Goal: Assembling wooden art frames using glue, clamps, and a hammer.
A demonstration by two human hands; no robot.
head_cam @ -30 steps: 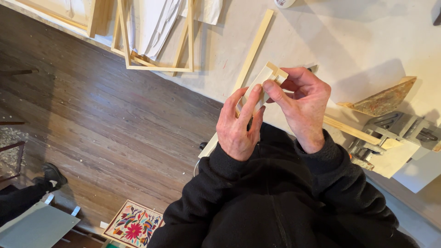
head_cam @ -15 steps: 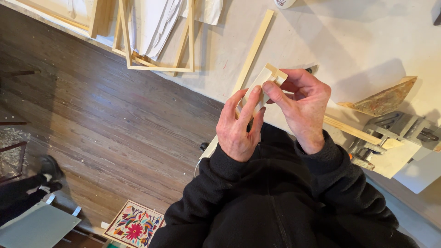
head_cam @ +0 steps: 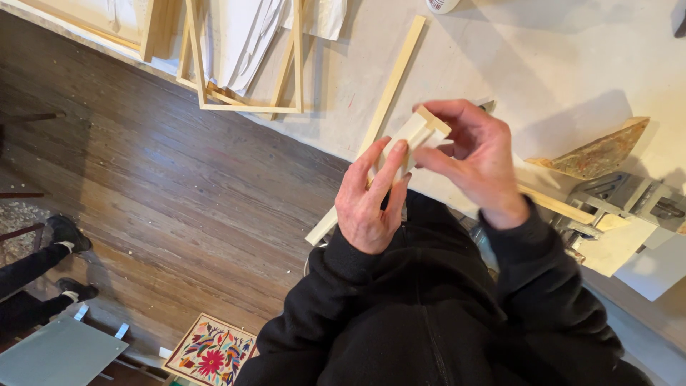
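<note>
Both hands hold a short pale wooden block [head_cam: 418, 132] above the near edge of the paper-covered workbench [head_cam: 572, 64]. The left hand [head_cam: 371, 200] presses its fingers along the block's lower side; the right hand [head_cam: 475, 161] pinches the upper end between thumb and fingers, closed firmly on it. A long wooden strip [head_cam: 389, 89] lies on the bench beneath the hands, its lower end overhanging the edge. An open wooden frame [head_cam: 246, 71] lies at the bench's far left edge. A metal clamp [head_cam: 614, 196] sits to the right.
</note>
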